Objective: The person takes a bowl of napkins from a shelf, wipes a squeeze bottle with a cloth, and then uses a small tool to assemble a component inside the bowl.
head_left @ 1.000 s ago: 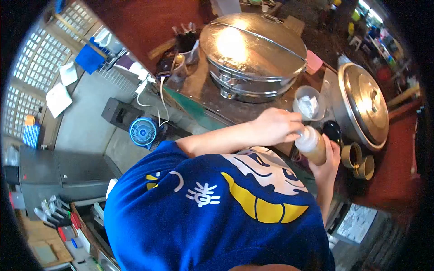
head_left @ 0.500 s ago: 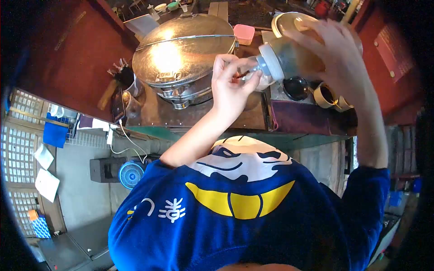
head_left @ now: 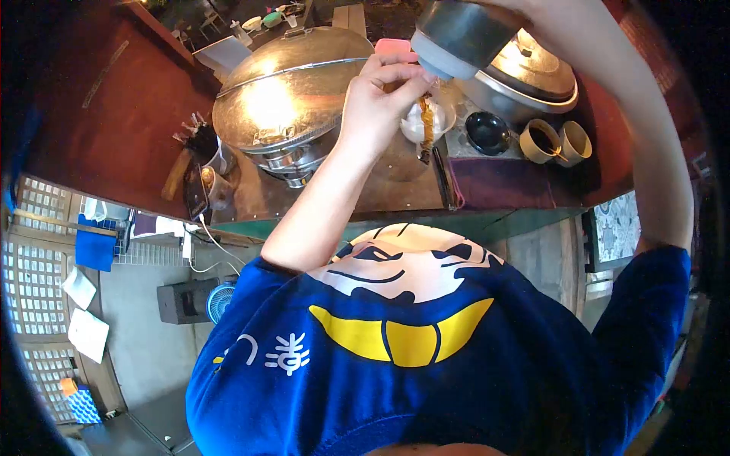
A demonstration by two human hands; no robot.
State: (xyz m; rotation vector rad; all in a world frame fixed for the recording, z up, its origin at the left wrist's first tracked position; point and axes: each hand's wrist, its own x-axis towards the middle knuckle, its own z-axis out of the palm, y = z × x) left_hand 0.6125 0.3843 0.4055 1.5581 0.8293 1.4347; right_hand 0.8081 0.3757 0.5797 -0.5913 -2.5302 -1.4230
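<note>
While right hand (head_left: 525, 7) grips tilted bottle (head_left: 465, 35), cap downward, left hand (head_left: 372, 102) pinches beside cap; item pinched, I cannot tell. Brown-orange strip (head_left: 426, 121) below, overlapping white-lined bowl (head_left: 413, 129). Step, I judge: dispensing; calls for steady tilt.

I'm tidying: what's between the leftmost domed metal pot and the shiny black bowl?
Between pot and bowl, the head view shows the left hand, a brown strip and a translucent plastic tub.
</note>
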